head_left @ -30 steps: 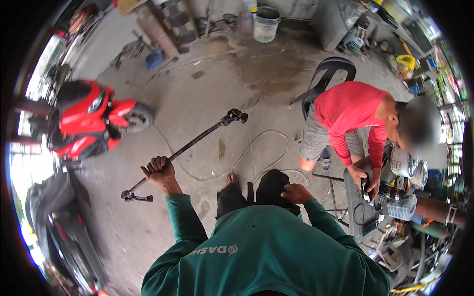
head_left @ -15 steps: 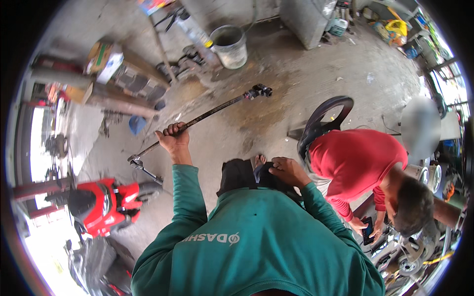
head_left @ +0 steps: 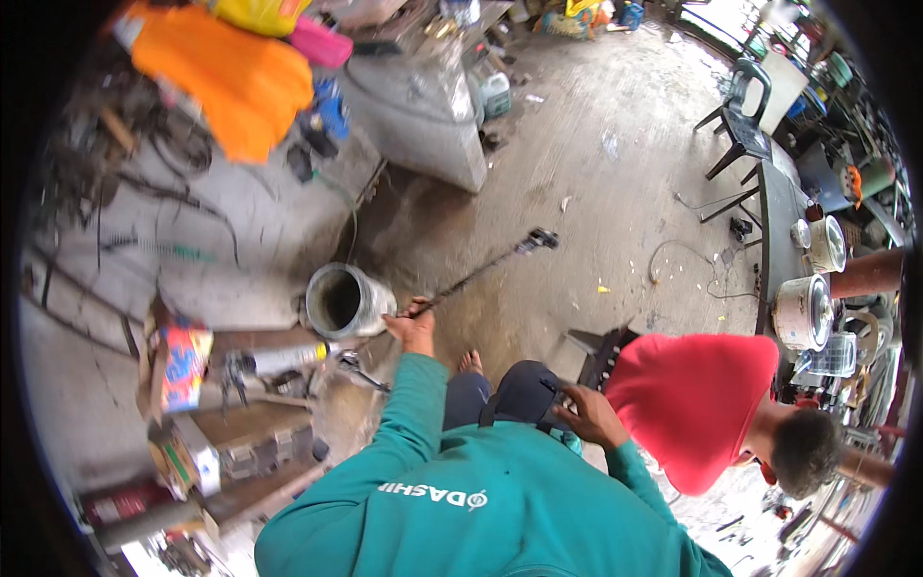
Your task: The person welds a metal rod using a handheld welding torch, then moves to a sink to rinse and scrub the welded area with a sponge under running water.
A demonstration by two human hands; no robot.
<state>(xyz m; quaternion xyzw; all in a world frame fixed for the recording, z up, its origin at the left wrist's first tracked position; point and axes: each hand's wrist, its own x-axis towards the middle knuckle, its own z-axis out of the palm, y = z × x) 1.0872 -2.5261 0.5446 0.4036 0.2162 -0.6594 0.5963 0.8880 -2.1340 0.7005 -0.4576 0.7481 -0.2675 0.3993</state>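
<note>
My left hand (head_left: 411, 332) is closed around a long dark metal shaft with universal joints (head_left: 473, 277), near its lower end. The shaft slants up and to the right, with one joint at its far tip. A shorter jointed section hangs below the hand, partly behind my sleeve. A grey bucket (head_left: 377, 301) stands just left of this hand. My right hand (head_left: 591, 415) is by my right thigh, next to the dark cloth of my shorts (head_left: 527, 389). Its fingers look apart, and I see nothing held in them.
A person in a red top (head_left: 687, 404) bends close on my right, over a dark chair (head_left: 601, 354). Boxes and a beam (head_left: 260, 452) lie at the lower left. A concrete block (head_left: 433, 125) stands ahead. Farther right are a chair (head_left: 745, 120) and a table (head_left: 781, 231) bearing pots.
My view has swung to the right, bringing the bucket beside my left hand and the red motorcycle out of sight. The shaft stays in my left hand. My right hand's fingers have loosened from the dark cloth.
</note>
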